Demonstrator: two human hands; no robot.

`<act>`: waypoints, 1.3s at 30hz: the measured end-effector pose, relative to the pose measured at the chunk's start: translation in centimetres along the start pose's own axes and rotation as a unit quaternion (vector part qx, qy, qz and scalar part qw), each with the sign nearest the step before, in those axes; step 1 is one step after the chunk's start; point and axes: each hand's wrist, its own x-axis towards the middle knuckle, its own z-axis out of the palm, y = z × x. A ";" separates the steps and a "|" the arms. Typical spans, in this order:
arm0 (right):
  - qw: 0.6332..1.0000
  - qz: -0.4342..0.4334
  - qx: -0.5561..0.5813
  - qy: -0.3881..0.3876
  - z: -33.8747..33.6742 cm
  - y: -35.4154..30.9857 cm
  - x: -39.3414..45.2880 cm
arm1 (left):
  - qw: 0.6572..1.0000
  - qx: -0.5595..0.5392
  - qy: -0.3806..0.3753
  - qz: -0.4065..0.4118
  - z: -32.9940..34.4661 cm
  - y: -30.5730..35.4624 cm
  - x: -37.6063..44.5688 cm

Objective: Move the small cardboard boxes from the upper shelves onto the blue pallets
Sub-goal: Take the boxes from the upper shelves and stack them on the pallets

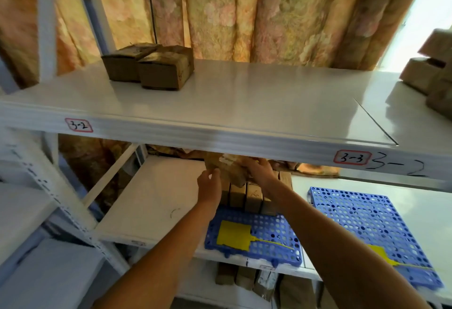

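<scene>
Spanning the whole middle of the frame, the upper shelf (244,93) carried two small cardboard boxes (149,69) touching each other at upper left, and a further heap of boxes (433,74) at the right edge. Below it, the lower shelf (151,201) bore two blue pallets: the left pallet (269,230), low in the centre, and the right pallet (367,220), lower right, each with a yellow tag lying on it. At the back of the left pallet stood a row of boxes (247,196), upright and side by side.

Just above that row, in the centre of the frame, the held box (227,167) hung tilted and blurred, its long axis running roughly from upper left to lower right. The left hand (209,183) pinched its near left corner with curled fingers; the right hand (259,168) lay over its right end, fingers wrapped on it. So each grip was grasping the box, one at either end.

The row lay directly beneath the box, so the placing likely called for a short drop, levelling the box first. Both hands seemed equally near.
</scene>
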 end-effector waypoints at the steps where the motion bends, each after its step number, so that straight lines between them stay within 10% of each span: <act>1: 1.000 -0.002 -0.005 0.003 -0.6 0.0 0.2 | 1.000 0.009 0.015 0.014 -0.9 -0.2 0.3; 7: 0.999 -0.002 -0.017 -0.039 -1.3 0.7 1.6 | 0.994 0.096 -0.022 0.048 -3.9 -0.9 2.6; 31: 0.956 -0.021 -0.219 0.193 -1.0 1.3 -2.5 | 0.960 0.259 -0.084 0.065 -6.7 1.1 1.0; 39: 0.950 0.001 -0.307 0.064 3.2 -3.1 -14.0 | 0.920 0.349 -0.124 0.130 -13.9 6.3 -4.9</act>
